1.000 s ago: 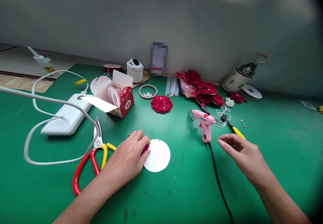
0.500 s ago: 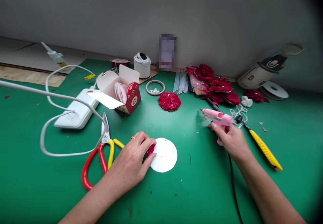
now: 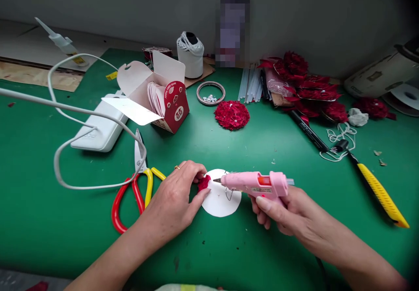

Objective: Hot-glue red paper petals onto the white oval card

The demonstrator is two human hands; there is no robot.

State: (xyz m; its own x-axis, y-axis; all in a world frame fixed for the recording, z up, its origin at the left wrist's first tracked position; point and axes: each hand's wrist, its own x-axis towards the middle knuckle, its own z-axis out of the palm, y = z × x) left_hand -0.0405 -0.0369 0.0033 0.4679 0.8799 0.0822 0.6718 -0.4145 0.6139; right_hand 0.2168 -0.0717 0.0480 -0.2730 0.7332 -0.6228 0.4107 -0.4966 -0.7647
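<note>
A white paper disc (image 3: 222, 203) lies flat on the green table. At its left edge my left hand (image 3: 178, 195) is closed, pinching a small piece of red fabric (image 3: 204, 182) against the disc; part of the piece is hidden by the fingers. My right hand (image 3: 278, 212) grips a pink hot glue gun (image 3: 252, 182) by its handle. The gun points left over the disc, its nozzle close to the red fabric; whether they touch I cannot tell. Beyond the disc sits a finished-looking red fabric rosette (image 3: 231, 115) with small beads on it.
Red-and-yellow-handled scissors (image 3: 137, 186) lie left of my left hand, near a white power bank (image 3: 101, 127) with a looping cable. An open candy box (image 3: 176, 107), glue sticks (image 3: 250, 85), red fabric flowers (image 3: 314, 90), a black marker (image 3: 309, 131) and a yellow cutter (image 3: 382, 195) lie farther around.
My right hand has brought the glue gun leftward from the right side to over the disc. My left hand stays at the disc's left edge with the red fabric. The view has tilted down.
</note>
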